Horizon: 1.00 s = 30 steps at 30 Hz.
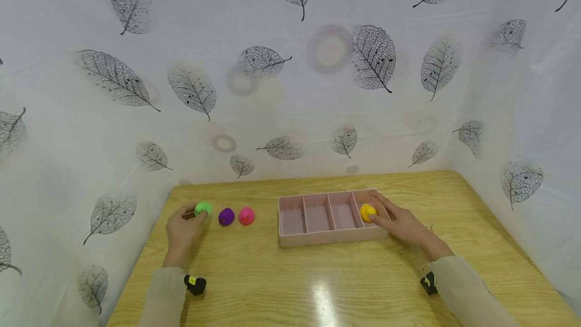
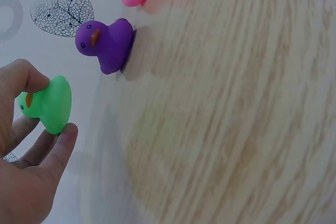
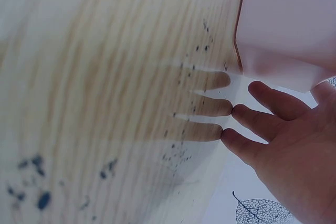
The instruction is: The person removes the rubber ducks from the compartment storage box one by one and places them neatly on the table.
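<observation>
At the table's left side, my left hand (image 1: 183, 231) pinches a green rubber duck (image 2: 52, 105) between thumb and fingers. The duck is raised off the table. Beside it sit a purple rubber duck (image 1: 226, 217) and a pink rubber duck (image 1: 246, 216). A yellow rubber duck (image 1: 367, 212) is in the rightmost compartment of a pink divided box (image 1: 331, 238). At that box's right end is my right hand (image 1: 406, 226), its thumb reaching over the wall by the yellow duck and its index finger at the back corner. Its other fingers (image 3: 262, 121) spread straight outside the box.
The wooden table (image 1: 254, 286) backs onto a pale curtain (image 1: 290, 100) printed with leaves, which also hangs at both sides. Other compartments of the box show bare floors. Each wrist wears a small black camera (image 1: 195, 285).
</observation>
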Available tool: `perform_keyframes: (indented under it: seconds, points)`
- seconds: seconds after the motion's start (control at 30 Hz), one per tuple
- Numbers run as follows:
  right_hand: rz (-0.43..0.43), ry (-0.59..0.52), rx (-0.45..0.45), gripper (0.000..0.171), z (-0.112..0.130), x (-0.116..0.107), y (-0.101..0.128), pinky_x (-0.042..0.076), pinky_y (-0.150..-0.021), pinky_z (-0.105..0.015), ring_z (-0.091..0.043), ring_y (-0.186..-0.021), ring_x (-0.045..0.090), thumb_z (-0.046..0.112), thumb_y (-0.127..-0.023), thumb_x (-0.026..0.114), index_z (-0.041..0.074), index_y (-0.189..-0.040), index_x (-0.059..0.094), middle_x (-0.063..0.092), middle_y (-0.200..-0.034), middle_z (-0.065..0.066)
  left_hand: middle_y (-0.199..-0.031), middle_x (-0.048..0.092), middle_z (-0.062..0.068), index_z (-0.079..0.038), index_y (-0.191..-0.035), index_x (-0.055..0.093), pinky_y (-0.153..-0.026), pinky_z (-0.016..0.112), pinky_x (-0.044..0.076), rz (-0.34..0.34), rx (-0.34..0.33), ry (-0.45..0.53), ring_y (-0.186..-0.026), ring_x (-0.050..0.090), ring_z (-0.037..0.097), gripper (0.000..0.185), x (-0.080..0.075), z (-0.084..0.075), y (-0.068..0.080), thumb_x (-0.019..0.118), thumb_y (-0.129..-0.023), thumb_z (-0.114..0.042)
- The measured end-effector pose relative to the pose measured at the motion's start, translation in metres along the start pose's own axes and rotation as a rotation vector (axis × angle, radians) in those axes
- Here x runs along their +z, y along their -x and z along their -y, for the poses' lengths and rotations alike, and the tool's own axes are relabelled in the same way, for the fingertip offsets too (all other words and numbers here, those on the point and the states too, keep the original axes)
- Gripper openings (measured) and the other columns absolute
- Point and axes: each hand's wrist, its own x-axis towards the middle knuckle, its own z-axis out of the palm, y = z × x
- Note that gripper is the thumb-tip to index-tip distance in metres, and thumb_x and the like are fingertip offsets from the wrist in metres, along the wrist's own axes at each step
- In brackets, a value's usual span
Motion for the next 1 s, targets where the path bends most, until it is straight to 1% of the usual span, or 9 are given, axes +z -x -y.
perform_keyframes:
  seconds: [0.17, 0.23, 0.37, 0.43, 0.53, 0.73, 0.83, 1.0]
  points:
    - [-0.005, 0.001, -0.001, 0.082, 0.000, 0.000, 0.000, 0.043, -0.104, -0.078, -0.063, -0.138, 0.046, 0.058, -0.105, 0.055, 0.030, -0.171, 0.015, 0.034, -0.166, -0.028, -0.125, 0.072, 0.026, 0.003, -0.129, 0.069, -0.074, 0.003, 0.044, 0.003, -0.006, -0.039, -0.106, 0.067, 0.024, 0.039, 0.000, 0.007, 0.000, 0.075, -0.095, -0.015]
    - [-0.005, 0.002, 0.000, 0.082, 0.000, 0.000, 0.000, 0.043, -0.104, -0.078, -0.063, -0.138, 0.046, 0.058, -0.104, 0.055, 0.032, -0.170, 0.014, 0.034, -0.167, -0.028, -0.125, 0.073, 0.026, 0.002, -0.128, 0.070, -0.075, 0.004, 0.044, 0.007, -0.010, -0.042, -0.105, 0.067, 0.023, 0.038, 0.000, 0.009, 0.000, 0.074, -0.095, -0.015]
    - [-0.003, 0.003, 0.005, 0.082, 0.000, 0.000, 0.000, 0.043, -0.105, -0.079, -0.063, -0.139, 0.046, 0.059, -0.104, 0.055, 0.032, -0.170, 0.014, 0.033, -0.167, -0.028, -0.128, 0.072, 0.026, 0.001, -0.131, 0.069, -0.077, 0.004, 0.045, 0.043, -0.031, -0.021, -0.112, 0.067, 0.029, 0.039, 0.000, 0.012, 0.000, 0.073, -0.096, -0.015]
    - [-0.002, 0.004, 0.009, 0.083, 0.000, 0.000, 0.000, 0.043, -0.105, -0.079, -0.063, -0.139, 0.046, 0.059, -0.104, 0.055, 0.030, -0.171, 0.014, 0.032, -0.168, -0.028, -0.130, 0.070, 0.026, 0.001, -0.134, 0.067, -0.078, 0.005, 0.046, 0.070, -0.048, -0.017, -0.115, 0.067, 0.032, 0.041, -0.001, 0.013, 0.000, 0.073, -0.097, -0.017]
    - [0.001, 0.004, 0.016, 0.084, 0.000, 0.000, 0.000, 0.043, -0.105, -0.079, -0.063, -0.139, 0.045, 0.059, -0.104, 0.055, 0.027, -0.171, 0.015, 0.032, -0.167, -0.029, -0.131, 0.069, 0.025, 0.001, -0.137, 0.065, -0.079, 0.006, 0.048, 0.103, -0.066, -0.010, -0.117, 0.067, 0.034, 0.045, -0.001, 0.013, 0.001, 0.073, -0.097, -0.018]
    - [0.004, 0.003, 0.015, 0.084, 0.000, 0.000, 0.000, 0.043, -0.105, -0.079, -0.062, -0.140, 0.045, 0.060, -0.104, 0.054, 0.028, -0.171, 0.014, 0.031, -0.168, -0.028, -0.131, 0.069, 0.027, 0.001, -0.138, 0.063, -0.080, 0.009, 0.051, 0.134, -0.038, -0.027, -0.114, 0.069, 0.035, 0.047, 0.002, 0.017, 0.001, 0.074, -0.096, -0.017]
    - [0.002, 0.005, 0.012, 0.084, -0.001, 0.000, 0.000, 0.043, -0.105, -0.078, -0.062, -0.139, 0.046, 0.060, -0.104, 0.054, 0.028, -0.171, 0.015, 0.032, -0.168, -0.029, -0.129, 0.070, 0.025, 0.000, -0.137, 0.065, -0.081, 0.013, 0.052, 0.140, -0.029, -0.045, -0.112, 0.069, 0.034, 0.046, 0.004, 0.018, 0.001, 0.075, -0.096, -0.018]
    - [0.004, 0.011, 0.015, 0.085, -0.002, 0.000, -0.001, 0.044, -0.104, -0.078, -0.063, -0.138, 0.047, 0.061, -0.104, 0.054, 0.027, -0.171, 0.014, 0.034, -0.166, -0.030, -0.126, 0.071, 0.026, 0.002, -0.133, 0.067, -0.087, 0.020, 0.054, 0.133, 0.035, -0.110, -0.112, 0.070, 0.038, 0.041, 0.004, 0.018, 0.001, 0.074, -0.096, -0.014]
